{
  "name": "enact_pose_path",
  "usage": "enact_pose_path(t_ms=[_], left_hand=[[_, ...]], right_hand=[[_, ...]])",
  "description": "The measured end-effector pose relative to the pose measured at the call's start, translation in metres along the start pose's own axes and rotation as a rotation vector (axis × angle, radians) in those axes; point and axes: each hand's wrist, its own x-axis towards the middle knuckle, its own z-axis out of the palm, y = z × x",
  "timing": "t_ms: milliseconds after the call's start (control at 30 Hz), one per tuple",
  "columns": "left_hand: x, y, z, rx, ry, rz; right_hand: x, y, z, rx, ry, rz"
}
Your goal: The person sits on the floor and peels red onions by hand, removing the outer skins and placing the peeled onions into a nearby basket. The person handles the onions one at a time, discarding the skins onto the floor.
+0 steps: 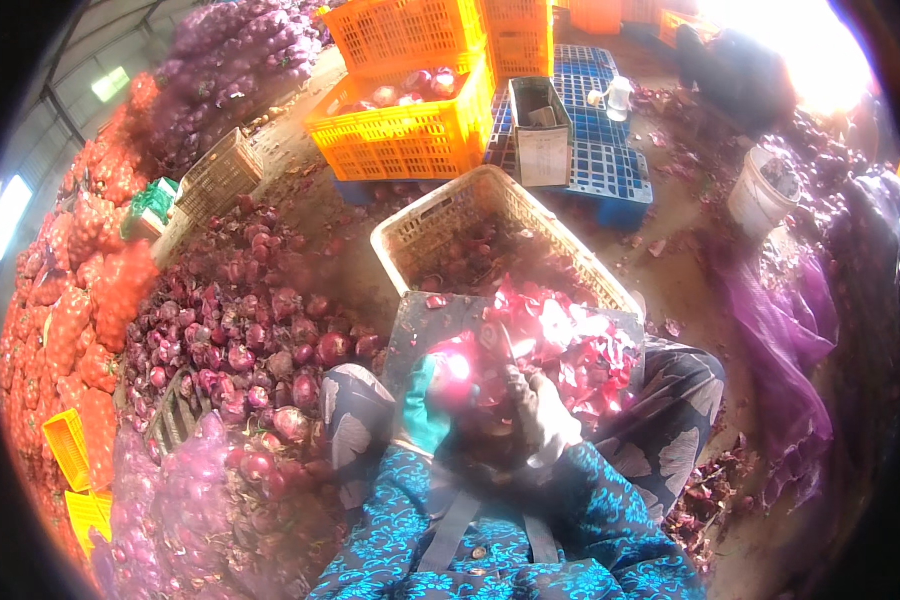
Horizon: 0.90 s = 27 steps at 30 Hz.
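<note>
My left hand (424,414), in a teal glove, grips a red onion (452,375) above my lap. Glare washes out part of the onion. In a pale glove, my right hand (547,424) holds a knife (507,343), its blade pointing up and away from me, close to the onion. Beneath both hands a dark board (412,326) rests across my knees, against the near end of a beige plastic crate (390,244). Loose red onion skins (570,337) are heaped on the board's right half. More onions or skins lie inside the crate, blurred.
A large pile of red onions (247,322) covers the floor at left, beside stacked orange net sacks (67,322). Ahead stand a yellow crate of onions (397,139) and a blue pallet (600,169) bearing an open tin (544,154). A white bucket (757,191) and purple mesh (784,352) are at right.
</note>
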Motion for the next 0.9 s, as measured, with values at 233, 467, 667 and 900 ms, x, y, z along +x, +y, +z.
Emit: enact_pose_path(t_ms=[233,467,667,900], left_hand=[[-0.02,0.043,0.052,-0.213,0.255,-0.004],[-0.024,0.042,0.074,-0.021,0.381,0.173],[-0.004,0.002,0.022,-0.447,0.202,-0.067],[-0.015,0.033,0.03,-0.82,-0.237,-0.302]], right_hand=[[-0.047,-0.031,0.022,-0.454,-0.051,-0.164],[-0.029,-0.004,0.033,-0.48,-0.018,-0.285],[-0.016,-0.008,0.045,0.614,-0.093,-0.063],[-0.009,-0.007,-0.003,-0.385,0.109,0.008]])
